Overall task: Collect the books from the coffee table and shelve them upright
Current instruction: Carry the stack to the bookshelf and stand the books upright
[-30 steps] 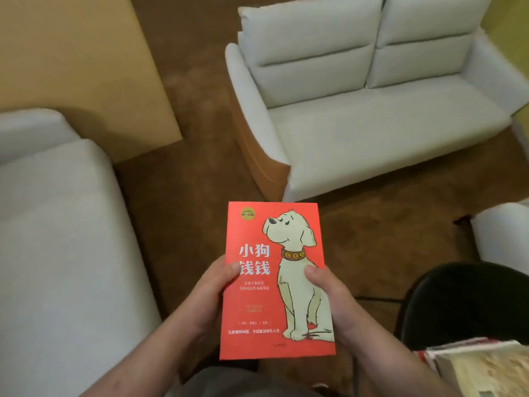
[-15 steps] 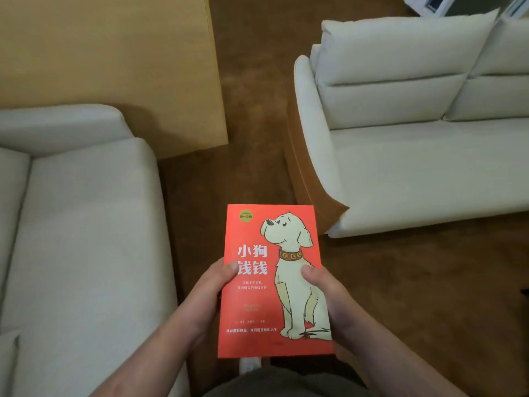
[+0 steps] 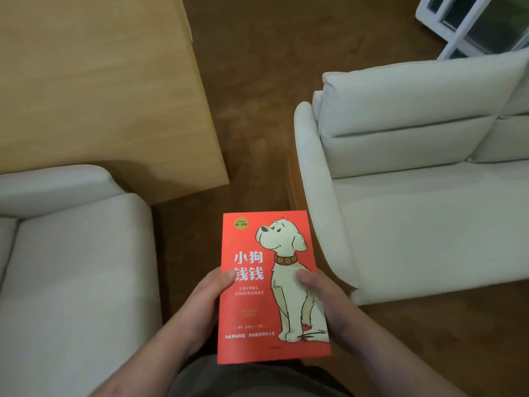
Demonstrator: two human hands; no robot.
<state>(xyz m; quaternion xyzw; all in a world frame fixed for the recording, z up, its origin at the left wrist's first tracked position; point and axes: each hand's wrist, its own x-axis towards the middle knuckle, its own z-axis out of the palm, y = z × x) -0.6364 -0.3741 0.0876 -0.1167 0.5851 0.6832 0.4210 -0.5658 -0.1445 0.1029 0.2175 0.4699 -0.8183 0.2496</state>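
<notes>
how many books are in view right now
1. The red book with a dog on its cover, the left hand gripping its left edge and the right hand its right edge. More may lie outside the view.

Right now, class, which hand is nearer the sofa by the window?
Right. The right hand grips the book edge beside the sofa; the left hand grips the opposite edge.

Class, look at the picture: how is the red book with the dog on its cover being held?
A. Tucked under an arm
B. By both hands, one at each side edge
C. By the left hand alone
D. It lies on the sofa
B: the left hand and the right hand grip opposite side edges of the red book, thumbs on its cover.
</notes>
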